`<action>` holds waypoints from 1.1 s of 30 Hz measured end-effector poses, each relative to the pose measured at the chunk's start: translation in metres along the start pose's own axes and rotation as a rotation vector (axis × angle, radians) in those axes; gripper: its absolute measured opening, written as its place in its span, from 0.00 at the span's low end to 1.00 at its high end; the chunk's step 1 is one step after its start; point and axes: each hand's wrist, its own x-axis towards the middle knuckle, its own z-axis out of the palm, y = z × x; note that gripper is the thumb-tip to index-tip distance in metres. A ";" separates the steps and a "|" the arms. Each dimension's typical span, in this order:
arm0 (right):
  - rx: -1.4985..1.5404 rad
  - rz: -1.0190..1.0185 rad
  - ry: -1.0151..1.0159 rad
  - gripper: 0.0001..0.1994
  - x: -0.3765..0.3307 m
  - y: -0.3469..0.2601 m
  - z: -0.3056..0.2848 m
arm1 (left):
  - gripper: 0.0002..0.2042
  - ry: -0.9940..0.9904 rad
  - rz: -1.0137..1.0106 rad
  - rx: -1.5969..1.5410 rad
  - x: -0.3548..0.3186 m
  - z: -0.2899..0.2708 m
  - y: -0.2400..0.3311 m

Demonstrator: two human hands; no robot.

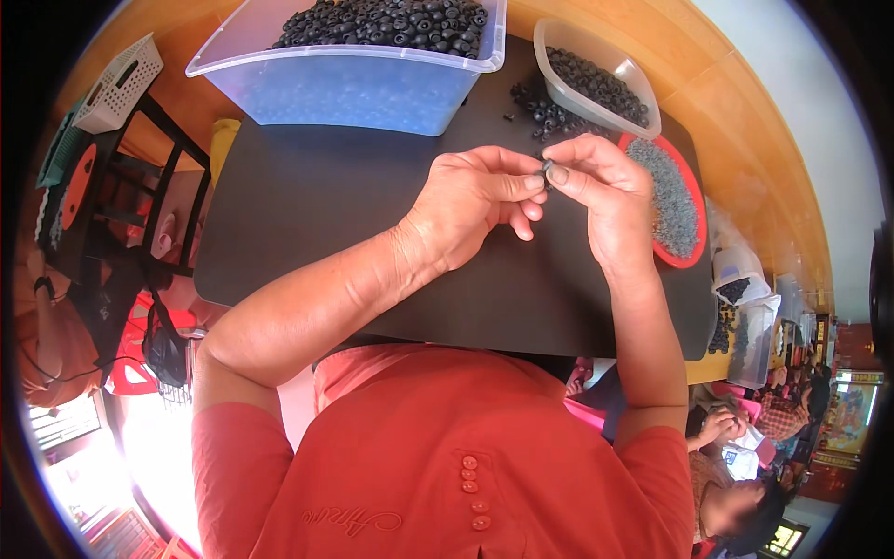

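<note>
Above the dark table [307, 205], my left hand [475, 196] and my right hand [605, 191] meet fingertip to fingertip. Between their thumbs and forefingers is a small dark piece [547, 170], mostly covered, with a greyish bit showing at its top. Both hands are closed in a pinch on it; the other left fingers curl loosely below. Just beyond the fingertips, loose black ring-like parts [557, 119] lie in a small heap. Beside my right hand sits a red tray [700, 210] filled with tiny grey-blue pieces [670, 196].
A large clear bin [345, 88] of black ring-like parts stands at the back left. A smaller clear tub [549, 79] of similar parts is at the back right. More containers [750, 340] line the right side. Other people [731, 438] sit at the lower right; a black rack [140, 186] stands left.
</note>
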 end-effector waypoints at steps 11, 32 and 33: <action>0.008 -0.073 -0.023 0.07 -0.004 0.006 0.002 | 0.05 -0.029 -0.031 -0.055 0.002 -0.006 0.000; -0.198 -0.247 0.021 0.06 -0.013 0.008 0.011 | 0.06 -0.035 -0.053 -0.072 0.003 -0.010 -0.003; -0.317 -0.311 0.018 0.09 -0.012 0.010 0.009 | 0.06 -0.038 -0.067 -0.108 0.005 -0.012 -0.005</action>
